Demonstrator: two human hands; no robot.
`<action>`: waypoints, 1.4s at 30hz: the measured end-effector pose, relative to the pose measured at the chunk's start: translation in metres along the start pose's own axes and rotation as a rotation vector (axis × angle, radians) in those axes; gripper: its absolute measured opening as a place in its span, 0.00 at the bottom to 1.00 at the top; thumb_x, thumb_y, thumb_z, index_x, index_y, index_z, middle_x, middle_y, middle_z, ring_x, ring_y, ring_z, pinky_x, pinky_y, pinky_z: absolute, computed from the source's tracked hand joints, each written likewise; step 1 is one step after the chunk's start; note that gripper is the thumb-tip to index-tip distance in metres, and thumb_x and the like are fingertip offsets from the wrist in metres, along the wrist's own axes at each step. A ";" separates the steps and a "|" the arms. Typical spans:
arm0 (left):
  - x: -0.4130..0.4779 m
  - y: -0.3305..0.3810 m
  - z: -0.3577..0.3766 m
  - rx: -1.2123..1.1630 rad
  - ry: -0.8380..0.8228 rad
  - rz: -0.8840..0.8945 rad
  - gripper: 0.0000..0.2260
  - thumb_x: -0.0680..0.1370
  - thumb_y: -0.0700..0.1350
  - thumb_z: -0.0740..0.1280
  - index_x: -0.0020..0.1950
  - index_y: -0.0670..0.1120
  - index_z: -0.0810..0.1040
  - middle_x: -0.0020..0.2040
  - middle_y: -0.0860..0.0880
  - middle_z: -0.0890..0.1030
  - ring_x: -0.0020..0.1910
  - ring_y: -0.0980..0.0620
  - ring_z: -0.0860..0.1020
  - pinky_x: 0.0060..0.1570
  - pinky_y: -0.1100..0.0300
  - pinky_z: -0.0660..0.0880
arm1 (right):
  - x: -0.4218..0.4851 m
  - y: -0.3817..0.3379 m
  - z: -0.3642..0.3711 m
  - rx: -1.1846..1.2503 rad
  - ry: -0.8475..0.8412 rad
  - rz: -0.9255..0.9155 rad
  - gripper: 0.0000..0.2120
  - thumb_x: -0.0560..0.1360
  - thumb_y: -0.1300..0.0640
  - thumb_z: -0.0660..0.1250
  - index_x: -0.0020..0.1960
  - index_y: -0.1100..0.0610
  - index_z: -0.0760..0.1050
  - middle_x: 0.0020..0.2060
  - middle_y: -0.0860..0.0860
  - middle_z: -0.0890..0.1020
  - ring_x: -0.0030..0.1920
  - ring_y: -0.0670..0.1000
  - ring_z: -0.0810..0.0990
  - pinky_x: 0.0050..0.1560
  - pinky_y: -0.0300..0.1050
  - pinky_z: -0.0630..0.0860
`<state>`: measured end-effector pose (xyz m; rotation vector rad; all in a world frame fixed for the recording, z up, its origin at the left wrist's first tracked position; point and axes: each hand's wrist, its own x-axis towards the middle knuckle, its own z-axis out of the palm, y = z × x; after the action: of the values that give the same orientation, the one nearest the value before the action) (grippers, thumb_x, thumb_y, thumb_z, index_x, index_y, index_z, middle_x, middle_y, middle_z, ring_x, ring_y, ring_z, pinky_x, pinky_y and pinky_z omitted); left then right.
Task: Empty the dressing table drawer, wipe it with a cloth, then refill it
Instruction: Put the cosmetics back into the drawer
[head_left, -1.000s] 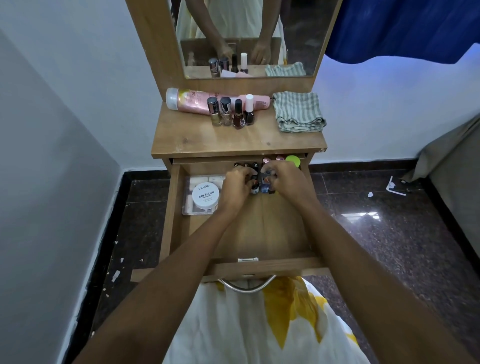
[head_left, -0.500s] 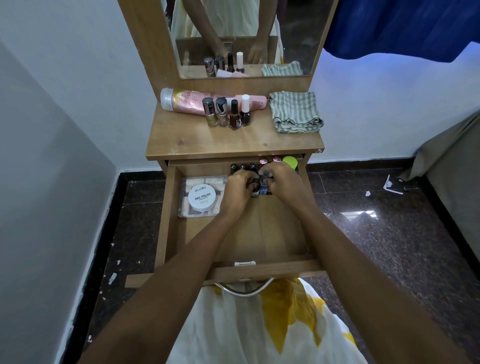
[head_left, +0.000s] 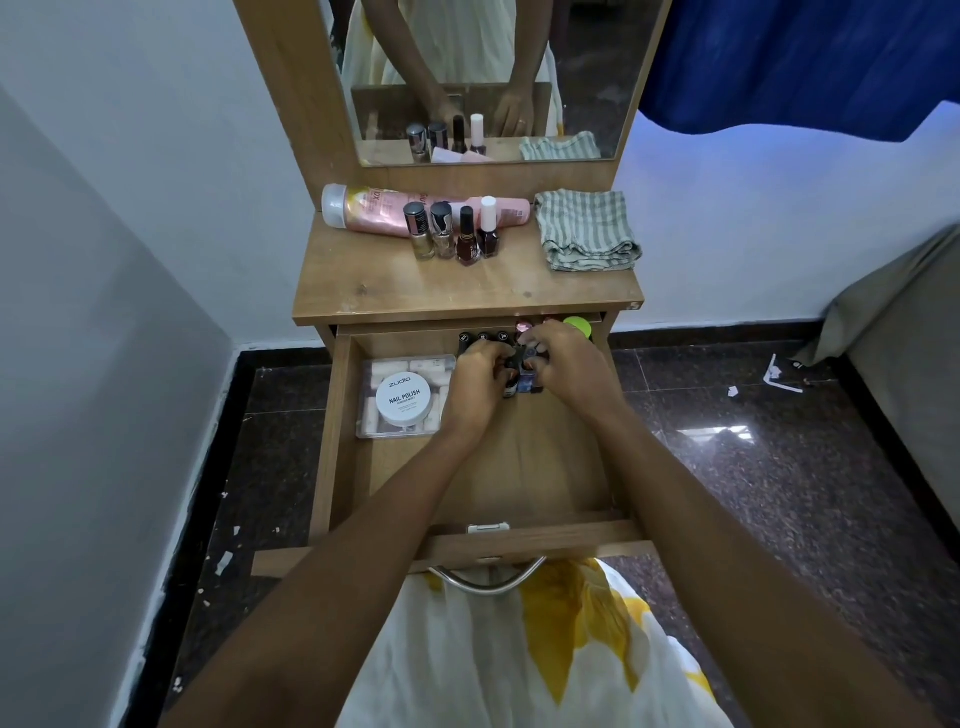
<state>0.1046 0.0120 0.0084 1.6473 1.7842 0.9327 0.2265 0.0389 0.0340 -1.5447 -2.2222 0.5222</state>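
Note:
The wooden drawer (head_left: 519, 478) is pulled out under the dressing table top (head_left: 467, 291). At its back, my left hand (head_left: 475, 382) and my right hand (head_left: 569, 366) both curl around small nail polish bottles (head_left: 523, 382) clustered between them. More bottles with dark and pink caps (head_left: 501, 338) stand behind my fingers, beside a green-lidded jar (head_left: 577, 326). A clear box with a white nail polish remover tub (head_left: 405, 400) lies at the drawer's left. On the top stand several nail polish bottles (head_left: 457, 234), a pink tube (head_left: 384, 208) lying flat, and a folded striped cloth (head_left: 587, 228).
A mirror (head_left: 488, 78) rises behind the table top. A white wall is close on the left, dark stone floor with paper scraps (head_left: 779, 376) on the right, and a grey covered furniture edge (head_left: 904, 332) at far right. A blue curtain (head_left: 800, 57) hangs above.
Both hands stay at the back of the drawer, fingers shifting slightly around the small bottles. The view has tilted a little; nothing has left the drawer.

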 end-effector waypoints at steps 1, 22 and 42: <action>0.000 0.002 -0.002 -0.005 0.005 -0.002 0.14 0.71 0.30 0.65 0.56 0.36 0.78 0.54 0.39 0.79 0.53 0.45 0.77 0.52 0.62 0.72 | 0.000 -0.001 -0.001 0.002 0.009 0.000 0.13 0.72 0.66 0.65 0.57 0.60 0.76 0.53 0.56 0.79 0.55 0.55 0.76 0.47 0.46 0.73; 0.083 0.052 -0.080 0.140 0.324 0.196 0.14 0.74 0.33 0.64 0.59 0.40 0.76 0.59 0.43 0.76 0.58 0.48 0.74 0.50 0.67 0.67 | 0.092 -0.054 -0.060 0.200 0.244 -0.104 0.14 0.71 0.69 0.63 0.56 0.65 0.77 0.53 0.61 0.79 0.50 0.55 0.78 0.49 0.39 0.73; 0.090 0.050 -0.077 0.109 0.312 0.204 0.10 0.74 0.32 0.63 0.52 0.39 0.80 0.49 0.42 0.82 0.47 0.49 0.79 0.47 0.60 0.75 | 0.104 -0.051 -0.050 0.114 0.160 -0.131 0.10 0.73 0.70 0.62 0.51 0.65 0.77 0.49 0.60 0.79 0.42 0.48 0.72 0.40 0.36 0.64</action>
<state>0.0659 0.0916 0.1017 1.8614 1.9215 1.2624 0.1778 0.1249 0.1130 -1.3250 -2.1163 0.4600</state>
